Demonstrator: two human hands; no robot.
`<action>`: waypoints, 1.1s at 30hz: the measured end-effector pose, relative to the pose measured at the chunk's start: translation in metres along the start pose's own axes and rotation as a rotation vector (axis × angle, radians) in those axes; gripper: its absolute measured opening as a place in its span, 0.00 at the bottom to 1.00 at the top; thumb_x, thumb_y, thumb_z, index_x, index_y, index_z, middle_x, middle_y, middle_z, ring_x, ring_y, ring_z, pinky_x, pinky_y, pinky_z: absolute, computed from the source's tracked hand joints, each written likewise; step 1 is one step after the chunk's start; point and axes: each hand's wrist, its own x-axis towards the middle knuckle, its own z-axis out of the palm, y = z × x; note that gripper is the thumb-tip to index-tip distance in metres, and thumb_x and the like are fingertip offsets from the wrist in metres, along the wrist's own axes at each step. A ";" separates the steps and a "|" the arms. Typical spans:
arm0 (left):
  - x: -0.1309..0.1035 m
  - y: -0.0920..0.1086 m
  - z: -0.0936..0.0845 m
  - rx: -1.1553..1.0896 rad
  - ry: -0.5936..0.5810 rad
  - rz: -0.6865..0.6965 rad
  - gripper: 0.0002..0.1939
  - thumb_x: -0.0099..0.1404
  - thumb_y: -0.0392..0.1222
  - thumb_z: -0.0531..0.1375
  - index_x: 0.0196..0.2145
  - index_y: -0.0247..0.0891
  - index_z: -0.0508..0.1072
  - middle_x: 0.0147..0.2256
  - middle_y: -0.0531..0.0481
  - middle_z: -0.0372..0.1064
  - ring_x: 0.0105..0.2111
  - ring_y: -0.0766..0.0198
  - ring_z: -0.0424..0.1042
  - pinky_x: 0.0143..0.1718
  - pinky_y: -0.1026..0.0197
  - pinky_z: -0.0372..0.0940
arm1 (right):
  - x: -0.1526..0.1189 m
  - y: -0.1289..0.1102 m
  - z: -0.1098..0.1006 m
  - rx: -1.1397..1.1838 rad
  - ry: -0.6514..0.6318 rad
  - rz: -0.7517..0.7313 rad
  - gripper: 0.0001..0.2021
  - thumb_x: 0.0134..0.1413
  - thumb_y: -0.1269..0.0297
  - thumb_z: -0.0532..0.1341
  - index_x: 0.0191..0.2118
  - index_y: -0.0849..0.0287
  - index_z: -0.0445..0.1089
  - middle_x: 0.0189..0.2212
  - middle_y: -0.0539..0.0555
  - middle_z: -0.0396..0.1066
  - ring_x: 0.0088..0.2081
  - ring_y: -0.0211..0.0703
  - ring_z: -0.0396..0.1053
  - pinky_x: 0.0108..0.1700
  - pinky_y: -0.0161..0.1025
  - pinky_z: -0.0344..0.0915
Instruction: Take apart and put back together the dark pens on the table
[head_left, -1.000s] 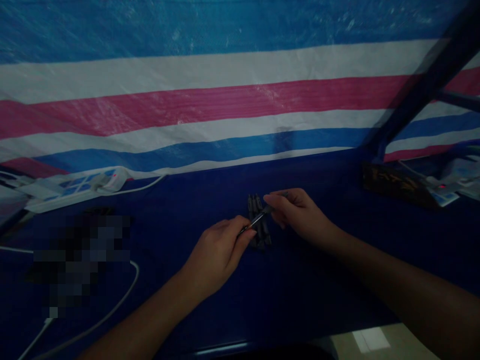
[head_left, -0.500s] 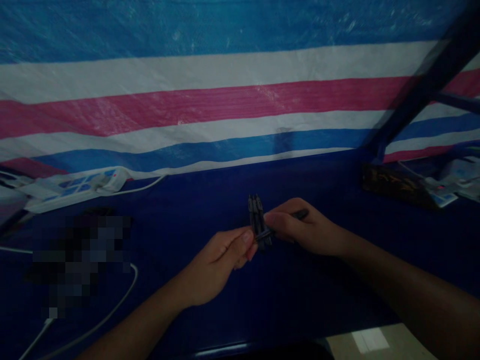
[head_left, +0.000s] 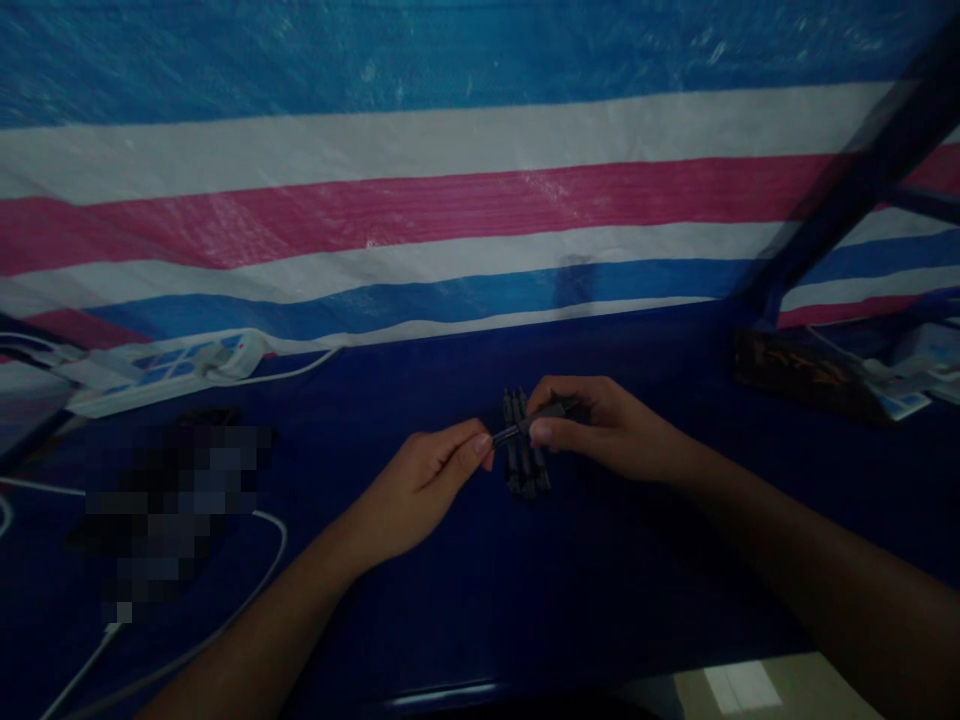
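Observation:
My left hand (head_left: 442, 470) pinches one end of a slim dark pen (head_left: 516, 431) between thumb and fingertips. Around its thicker dark end, my right hand (head_left: 592, 425) is closed, thumb in front. The pen slants between both hands, its right end higher. Beneath it, a row of three dark pens (head_left: 528, 478) lies side by side on the blue table (head_left: 420, 640); the held pen and my right fingers cover part of them. Dim light hides the finer details of the pens.
To the left are a white power strip (head_left: 180, 368) with plugs, a blurred-out dark object (head_left: 172, 500) and a white cable (head_left: 281, 540). A dark patterned box (head_left: 810, 375) stands at the right. Striped plastic sheeting (head_left: 450, 215) hangs behind the table.
Both hands have moved up a little, my left hand also leftward, away from the row's lower end. The held pen now crosses higher over the row, and more of its right part shows.

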 end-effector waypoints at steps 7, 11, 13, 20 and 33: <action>0.003 -0.004 0.001 0.216 0.029 0.065 0.17 0.79 0.48 0.50 0.34 0.39 0.69 0.24 0.60 0.59 0.22 0.69 0.61 0.26 0.65 0.54 | 0.005 0.007 -0.001 -0.072 0.062 0.034 0.09 0.63 0.60 0.66 0.33 0.59 0.73 0.26 0.49 0.75 0.29 0.37 0.72 0.35 0.36 0.68; 0.006 -0.007 0.003 0.205 0.056 0.045 0.19 0.80 0.48 0.48 0.34 0.39 0.69 0.23 0.60 0.59 0.22 0.69 0.61 0.26 0.65 0.54 | 0.004 0.011 -0.004 -0.185 0.117 -0.082 0.05 0.58 0.66 0.69 0.37 0.58 0.74 0.36 0.51 0.78 0.39 0.41 0.76 0.45 0.40 0.70; 0.006 -0.008 0.003 0.188 0.057 0.047 0.20 0.80 0.49 0.48 0.34 0.39 0.70 0.23 0.60 0.59 0.22 0.69 0.62 0.26 0.65 0.55 | 0.003 0.011 -0.005 -0.227 0.118 -0.104 0.10 0.55 0.66 0.71 0.42 0.57 0.74 0.39 0.52 0.79 0.42 0.43 0.76 0.46 0.40 0.70; 0.007 -0.006 0.003 0.217 0.107 0.073 0.18 0.79 0.47 0.50 0.35 0.39 0.72 0.24 0.58 0.64 0.23 0.68 0.65 0.27 0.65 0.56 | 0.004 0.011 -0.003 -0.222 0.151 -0.051 0.07 0.64 0.59 0.65 0.40 0.58 0.74 0.35 0.52 0.78 0.38 0.43 0.75 0.43 0.41 0.69; 0.007 -0.006 0.002 0.258 0.116 0.047 0.17 0.80 0.48 0.49 0.36 0.39 0.71 0.25 0.57 0.64 0.23 0.66 0.65 0.28 0.63 0.56 | 0.005 0.013 -0.006 -0.242 0.148 -0.078 0.13 0.57 0.66 0.69 0.45 0.56 0.69 0.42 0.54 0.76 0.43 0.44 0.74 0.47 0.43 0.68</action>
